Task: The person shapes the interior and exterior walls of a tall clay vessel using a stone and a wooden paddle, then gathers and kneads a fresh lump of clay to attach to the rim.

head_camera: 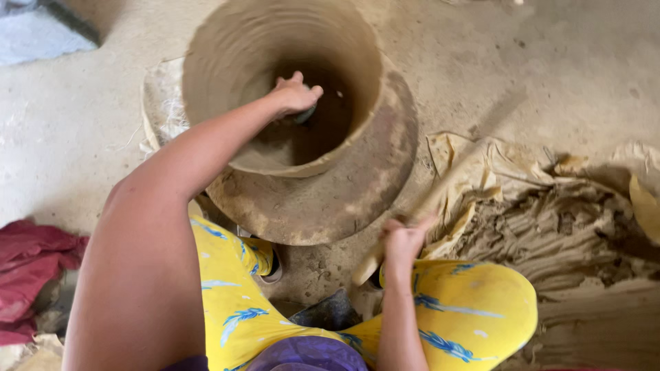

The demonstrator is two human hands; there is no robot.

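- Your left hand point(295, 94) is down inside the big clay pot point(227, 48), fingers curled around a small dark object point(307, 113) pressed against the inner wall; most of that object is hidden, so what it is cannot be told.
- The pot stands upright, mouth wide open, walls ridged. Inside, only your hand, the dark object and a shadowed bottom show; any other contents cannot be made out.
- The pot sits on a round, clay-smeared base point(344, 199), which rests on the dusty floor point(522, 62).
- Your right hand point(402, 240) is clenched around a flat wooden paddle point(440, 196), blurred, angled up and to the right, just beside the base's edge and outside the pot.
- A heap of grey-brown clay point(550, 227) lies on crumpled sheeting point(467, 154) to your right, near the paddle.
- Your knees in yellow patterned trousers point(467, 309) frame the base from below.
- A red cloth point(31, 261) lies at far left, well apart from the pot.
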